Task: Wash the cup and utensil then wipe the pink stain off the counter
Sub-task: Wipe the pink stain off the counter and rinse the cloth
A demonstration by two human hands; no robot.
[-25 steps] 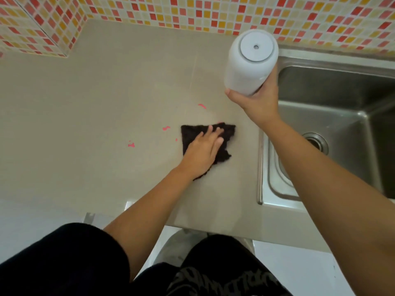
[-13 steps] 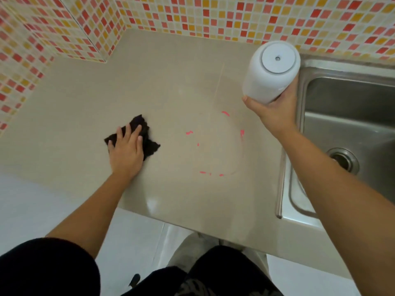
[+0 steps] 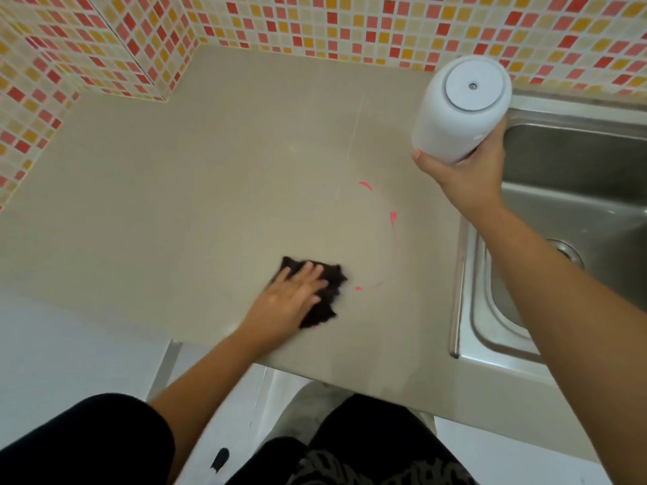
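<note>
My left hand (image 3: 292,292) presses flat, fingers straight, on a dark cloth (image 3: 327,302) on the beige counter (image 3: 210,204), near its front edge. Thin pink stain marks (image 3: 392,218) remain in a rough ring to the right of the cloth, with one streak at the top and a dot just beside the cloth. My right hand (image 3: 465,173) grips a white bottle (image 3: 458,110) from below and holds it above the counter, next to the sink. No cup or utensil is in view.
A stainless steel sink (image 3: 574,211) with a drain lies at the right. Red, orange and yellow mosaic tile walls (image 3: 315,26) close the counter at the back and left. My dark-clothed legs and the pale floor show below the counter edge.
My left hand slid the cloth from the left part of the counter back to the right, up to the lower edge of the pink ring. The bottle stayed raised in my right hand.
</note>
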